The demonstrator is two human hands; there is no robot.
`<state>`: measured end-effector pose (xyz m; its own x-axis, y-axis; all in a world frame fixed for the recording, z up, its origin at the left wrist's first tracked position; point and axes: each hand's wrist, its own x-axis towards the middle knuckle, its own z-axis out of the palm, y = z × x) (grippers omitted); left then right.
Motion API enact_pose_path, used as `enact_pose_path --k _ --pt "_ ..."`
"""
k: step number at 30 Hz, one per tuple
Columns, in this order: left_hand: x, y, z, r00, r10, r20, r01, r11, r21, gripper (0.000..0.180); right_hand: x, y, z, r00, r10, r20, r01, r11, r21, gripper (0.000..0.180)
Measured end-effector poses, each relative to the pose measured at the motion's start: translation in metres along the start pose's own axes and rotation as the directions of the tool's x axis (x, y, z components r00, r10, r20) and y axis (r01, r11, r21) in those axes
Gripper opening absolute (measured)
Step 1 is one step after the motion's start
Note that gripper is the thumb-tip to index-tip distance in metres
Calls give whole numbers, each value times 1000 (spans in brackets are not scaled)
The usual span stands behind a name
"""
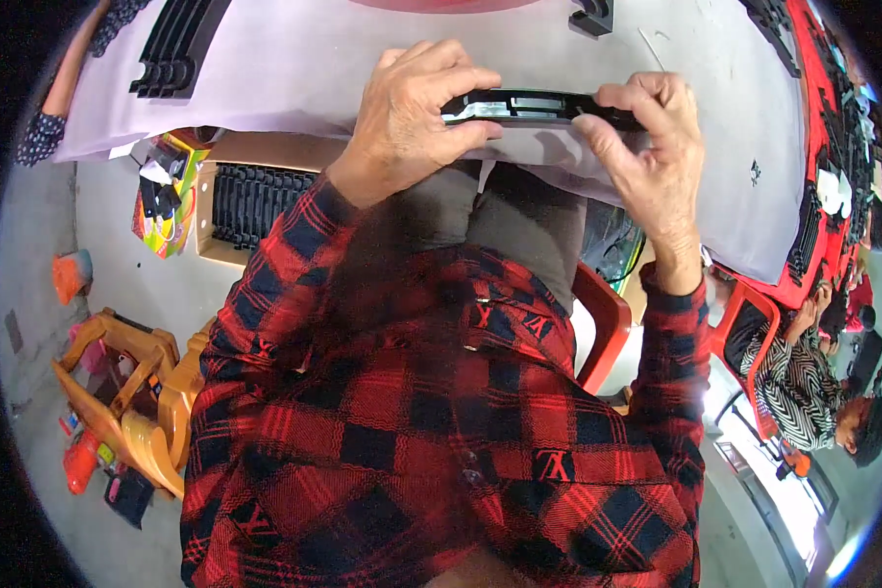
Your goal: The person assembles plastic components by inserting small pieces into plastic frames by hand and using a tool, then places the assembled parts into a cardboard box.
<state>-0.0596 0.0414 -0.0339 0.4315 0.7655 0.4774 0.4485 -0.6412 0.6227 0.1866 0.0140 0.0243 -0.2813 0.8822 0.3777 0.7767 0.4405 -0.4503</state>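
Black plastic strip (539, 106) was held level over a grey table (294, 59), left hand (407, 118) and right hand (657, 147) each pinching one end.

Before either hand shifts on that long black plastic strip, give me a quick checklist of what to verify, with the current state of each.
1. Left hand grips the long black plastic strip at its left end: ok.
2. Right hand pinches the strip's right end: ok.
3. Strip roughly level, over the near edge of the pale grey table sheet: ok.
4. Strip free of cracks or bends: cannot tell.
5. Stack of black plastic parts at far left, apart from both hands: ok.
6. Cardboard box of black parts on the floor at the left: ok.
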Motion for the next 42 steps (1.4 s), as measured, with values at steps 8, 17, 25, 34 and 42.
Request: enact_pose_path --k 8,17,25,34,42 --pt "-1 3 -1 1000 -7 2 7 1000 -3 38 -21 -12 23 998 28 -50 -43 942 -334 36" --pt "-1 2 1 1000 -7 1 7 1000 -7 37 -23 -5 31 994 85 -72 -97 977 -192 33" --pt "2 0 -2 1000 0 -29 0 1000 7 36 -15 -5 32 993 97 -67 -104 990 -96 28" --pt "-9 8 -31 993 -36 -110 27 996 -88 35 -27 -5 11 952 167 -255 -139 982 125 28" --pt "-56 -16 -114 869 -232 -438 309 944 114 34 -35 25 29 911 305 -279 -222 930 292 11"
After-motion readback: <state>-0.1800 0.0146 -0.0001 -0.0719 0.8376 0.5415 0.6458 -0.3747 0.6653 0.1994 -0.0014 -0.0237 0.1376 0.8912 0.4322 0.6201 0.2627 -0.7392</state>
